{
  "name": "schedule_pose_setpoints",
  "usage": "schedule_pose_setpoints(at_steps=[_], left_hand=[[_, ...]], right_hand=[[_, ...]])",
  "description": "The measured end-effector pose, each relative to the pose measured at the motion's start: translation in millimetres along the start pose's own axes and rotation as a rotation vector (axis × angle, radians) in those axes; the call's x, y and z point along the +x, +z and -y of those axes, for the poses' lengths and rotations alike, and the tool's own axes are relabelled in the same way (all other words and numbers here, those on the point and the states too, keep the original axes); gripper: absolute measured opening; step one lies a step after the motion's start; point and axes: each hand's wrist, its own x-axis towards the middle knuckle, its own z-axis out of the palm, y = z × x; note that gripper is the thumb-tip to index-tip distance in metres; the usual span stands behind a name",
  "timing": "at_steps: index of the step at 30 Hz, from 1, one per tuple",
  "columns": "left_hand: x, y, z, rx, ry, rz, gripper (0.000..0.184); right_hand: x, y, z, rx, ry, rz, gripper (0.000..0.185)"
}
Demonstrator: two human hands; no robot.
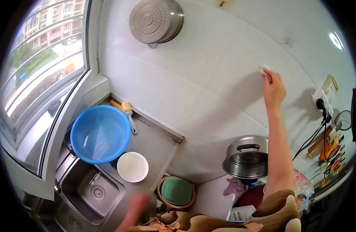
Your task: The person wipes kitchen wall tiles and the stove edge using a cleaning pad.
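My right hand (274,89) reaches up to the white tiled wall (209,77), fingers pinched on a small white wad (262,71) at the tile surface. Whether the wad is cloth, tissue or sponge I cannot make out. Low in the view, my left hand (139,203) is smeared by motion over the counter (154,149), below a white bowl (132,167). Its fingers do not show clearly.
A blue basin (101,134) stands beside the steel sink (98,191), near a brush (129,110). A steamer pot (152,23) hangs on the wall. Another steel pot (247,156) sits lower right. Cords run from a socket (328,92). An open window (50,96) projects at left.
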Motion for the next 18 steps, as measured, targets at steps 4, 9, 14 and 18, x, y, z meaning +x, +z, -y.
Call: schedule_pose_setpoints(at_steps=[4,9,14,18], left_hand=[[-1,16,8,0.015,-0.016,-0.026,0.013],[-6,3,1,0.055,-0.027,-0.046,0.014],[-2,18,7,0.094,-0.032,-0.05,0.015],[-3,26,17,0.024,-0.002,-0.119,0.016]], right_hand=[[-43,41,16,-0.124,-0.374,0.28,0.008],[-24,11,-7,0.018,-0.169,0.079,0.005],[58,29,18,0.095,-0.071,-0.172,0.008],[-21,47,40,-0.054,-0.329,0.284,0.011]])
